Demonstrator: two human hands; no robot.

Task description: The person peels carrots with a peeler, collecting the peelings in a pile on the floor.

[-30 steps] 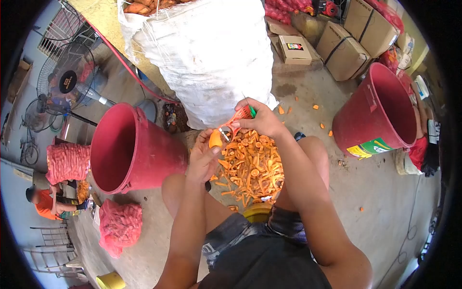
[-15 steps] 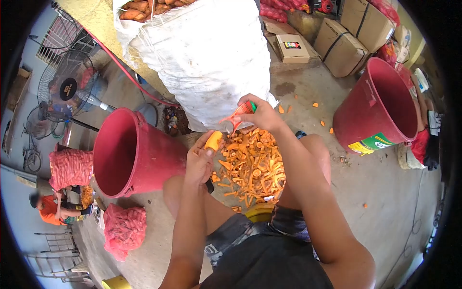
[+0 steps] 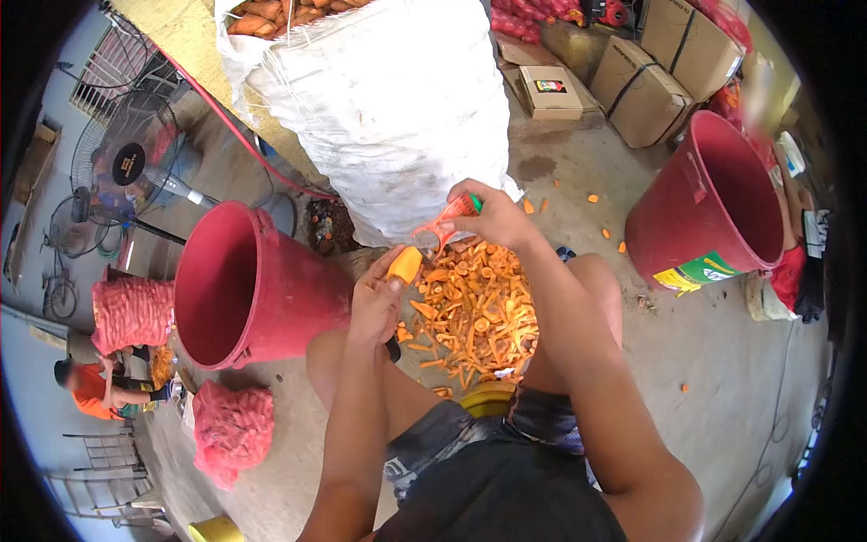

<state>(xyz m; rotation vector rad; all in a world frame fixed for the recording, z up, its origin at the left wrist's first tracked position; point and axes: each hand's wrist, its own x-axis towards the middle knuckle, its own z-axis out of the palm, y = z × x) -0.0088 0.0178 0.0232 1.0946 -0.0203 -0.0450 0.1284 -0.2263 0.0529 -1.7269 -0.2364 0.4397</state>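
Between the fingers of my left hand (image 3: 374,309) is a stubby orange carrot piece (image 3: 405,265), its surface smooth and bare on the side facing me. My right hand (image 3: 492,215) is closed round an orange-red peeler (image 3: 440,225) with a green part showing by the fingers. The peeler's head is just above and right of the carrot piece, a little apart from it. Below both hands, a heap of orange peelings and cut ends (image 3: 477,316) covers the floor between my legs.
A white sack (image 3: 388,117) of unpeeled carrots (image 3: 262,18) stands ahead. Red tubs stand at left (image 3: 271,289) and right (image 3: 695,208). A pink net bag (image 3: 233,429), fan (image 3: 126,163) and cardboard boxes (image 3: 637,90) are around. A person in orange (image 3: 93,390) sits far left.
The carrot piece has turned slightly in my left hand, showing more smooth orange surface. My right hand with the peeler has barely moved.
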